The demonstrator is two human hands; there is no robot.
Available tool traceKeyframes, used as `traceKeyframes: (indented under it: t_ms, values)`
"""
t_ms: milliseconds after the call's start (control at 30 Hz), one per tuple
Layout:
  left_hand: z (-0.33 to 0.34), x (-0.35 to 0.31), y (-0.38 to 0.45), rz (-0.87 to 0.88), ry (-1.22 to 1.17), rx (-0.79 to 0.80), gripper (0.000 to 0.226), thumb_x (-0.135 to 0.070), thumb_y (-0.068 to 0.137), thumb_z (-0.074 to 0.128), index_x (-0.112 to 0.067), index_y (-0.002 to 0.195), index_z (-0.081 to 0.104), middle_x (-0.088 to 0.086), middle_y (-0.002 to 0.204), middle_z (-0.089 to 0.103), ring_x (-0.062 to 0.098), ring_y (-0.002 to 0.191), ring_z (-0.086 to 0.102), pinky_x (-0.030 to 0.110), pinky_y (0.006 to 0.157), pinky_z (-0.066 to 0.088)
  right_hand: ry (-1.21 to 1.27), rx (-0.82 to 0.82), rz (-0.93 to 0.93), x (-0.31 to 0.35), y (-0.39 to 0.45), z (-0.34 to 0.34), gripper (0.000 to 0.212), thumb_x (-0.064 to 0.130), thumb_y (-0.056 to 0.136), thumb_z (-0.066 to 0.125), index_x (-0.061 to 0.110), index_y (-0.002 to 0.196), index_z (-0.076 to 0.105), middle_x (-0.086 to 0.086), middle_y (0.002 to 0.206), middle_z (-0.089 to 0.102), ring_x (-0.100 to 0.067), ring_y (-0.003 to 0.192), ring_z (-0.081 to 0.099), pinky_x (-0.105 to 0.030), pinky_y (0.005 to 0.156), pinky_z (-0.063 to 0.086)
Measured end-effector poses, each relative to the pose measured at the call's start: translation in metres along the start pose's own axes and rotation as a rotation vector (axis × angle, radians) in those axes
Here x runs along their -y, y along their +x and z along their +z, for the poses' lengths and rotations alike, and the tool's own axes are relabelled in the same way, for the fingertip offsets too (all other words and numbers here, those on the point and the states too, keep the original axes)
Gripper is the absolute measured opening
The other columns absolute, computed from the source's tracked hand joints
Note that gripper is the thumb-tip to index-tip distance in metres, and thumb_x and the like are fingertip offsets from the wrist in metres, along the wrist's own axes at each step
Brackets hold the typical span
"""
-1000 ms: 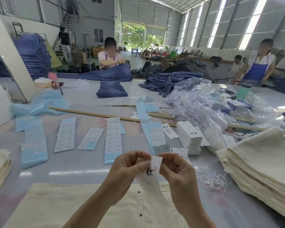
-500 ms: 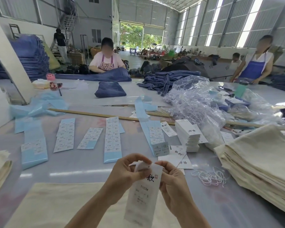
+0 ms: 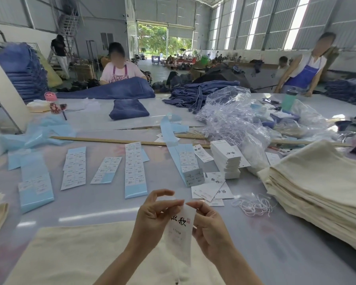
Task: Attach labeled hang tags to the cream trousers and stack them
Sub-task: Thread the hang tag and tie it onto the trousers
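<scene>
Counting now: 2 hands, left hand (image 3: 152, 219) & right hand (image 3: 210, 231), sharing 1 hang tag (image 3: 180, 233). 1 white tag stack (image 3: 226, 161) sitting on the desk (image 3: 95, 204). Approx 6 label strips lying in a row, e.g. label strip (image 3: 135, 169). 1 cream trousers pile (image 3: 325, 190) at right, 1 cream trousers pair (image 3: 74, 254) lying flat in front. 1 bundle of white string loops (image 3: 253, 204). 1 folded jeans (image 3: 128, 109). 1 green bottle (image 3: 288, 99). 2 aproned workers standing across the desk.

I have both forearms raised from the bottom edge, hands close together at chest height. My left hand (image 3: 152, 214) has thumb and forefinger curled into a pinch; my right hand (image 3: 209, 229) faces it, fingers curled inward, thumb tip nearly meeting the left's.
</scene>
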State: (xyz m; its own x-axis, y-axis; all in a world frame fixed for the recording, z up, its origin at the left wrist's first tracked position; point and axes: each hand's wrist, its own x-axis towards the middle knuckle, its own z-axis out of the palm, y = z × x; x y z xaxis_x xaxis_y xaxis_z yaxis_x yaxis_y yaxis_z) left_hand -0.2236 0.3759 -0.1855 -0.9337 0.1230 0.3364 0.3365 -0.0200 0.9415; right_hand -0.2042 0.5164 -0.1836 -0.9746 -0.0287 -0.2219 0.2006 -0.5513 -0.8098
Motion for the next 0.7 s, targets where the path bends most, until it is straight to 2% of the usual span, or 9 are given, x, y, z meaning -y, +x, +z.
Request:
traceKeyframes:
  t_ms: [167, 300, 400, 500, 533, 600, 700]
  values:
    - [-0.003, 0.011, -0.013, 0.107, 0.150, 0.106, 0.024, -0.019, 0.079, 0.064, -0.035, 0.091, 0.076, 0.003, 0.114, 0.055, 0.010, 0.084, 0.066, 0.018, 0.067, 0.052, 0.022, 0.032, 0.038, -0.007, -0.005, -0.010, 0.023, -0.008, 0.060, 0.067, 0.001, 0.080, 0.062, -0.017, 0.070, 0.066, -0.025, 0.060, 0.065, -0.032, 0.057, 0.055]
    - [-0.005, 0.020, -0.023, 0.072, 0.211, 0.168, 0.023, -0.021, 0.084, 0.060, -0.036, 0.091, 0.076, -0.006, 0.112, 0.059, 0.004, 0.095, 0.063, 0.013, 0.066, 0.048, -0.062, 0.034, 0.065, -0.017, -0.012, -0.013, 0.019, -0.005, 0.063, 0.071, 0.000, 0.081, 0.069, -0.017, 0.074, 0.065, -0.024, 0.063, 0.063, -0.030, 0.063, 0.053]
    - [-0.007, 0.032, -0.029, 0.058, 0.306, 0.127, 0.031, -0.008, 0.086, 0.061, -0.035, 0.086, 0.076, -0.005, 0.111, 0.060, -0.002, 0.087, 0.062, 0.007, 0.064, 0.044, -0.158, -0.048, 0.012, -0.027, -0.018, -0.012, 0.016, -0.003, 0.060, 0.076, 0.003, 0.075, 0.075, -0.016, 0.073, 0.070, -0.020, 0.063, 0.063, -0.025, 0.062, 0.049]
    - [-0.006, 0.041, -0.035, 0.044, 0.342, 0.122, 0.033, -0.009, 0.083, 0.065, -0.039, 0.092, 0.074, 0.000, 0.114, 0.058, 0.000, 0.075, 0.062, 0.008, 0.063, 0.044, -0.287, -0.185, -0.056, -0.035, -0.021, -0.014, 0.028, 0.003, 0.056, 0.075, 0.002, 0.084, 0.070, -0.004, 0.056, 0.065, -0.008, 0.053, 0.059, -0.016, 0.052, 0.046]
    - [-0.006, 0.043, -0.037, 0.049, 0.341, 0.110, 0.033, -0.012, 0.081, 0.066, -0.042, 0.092, 0.074, 0.000, 0.115, 0.057, 0.002, 0.076, 0.063, 0.011, 0.064, 0.046, -0.297, -0.206, -0.060, -0.038, -0.022, -0.016, 0.029, 0.001, 0.059, 0.075, 0.002, 0.087, 0.068, -0.003, 0.055, 0.063, -0.009, 0.053, 0.059, -0.016, 0.054, 0.047]
    - [-0.004, 0.045, -0.040, 0.082, 0.334, 0.047, 0.031, -0.014, 0.077, 0.068, -0.040, 0.092, 0.074, -0.001, 0.117, 0.057, 0.004, 0.081, 0.065, 0.017, 0.067, 0.051, -0.285, -0.235, -0.060, -0.044, -0.022, -0.018, 0.022, -0.007, 0.069, 0.074, 0.002, 0.088, 0.068, -0.010, 0.061, 0.061, -0.018, 0.063, 0.058, -0.025, 0.064, 0.050]
    - [0.002, 0.053, -0.047, 0.106, 0.333, -0.075, 0.026, 0.001, 0.077, 0.069, -0.022, 0.084, 0.078, -0.003, 0.116, 0.058, 0.003, 0.091, 0.064, 0.015, 0.071, 0.051, -0.274, -0.261, -0.077, -0.053, -0.022, -0.017, 0.018, -0.010, 0.072, 0.070, 0.003, 0.085, 0.070, -0.008, 0.060, 0.049, -0.020, 0.067, 0.047, -0.032, 0.066, 0.046]
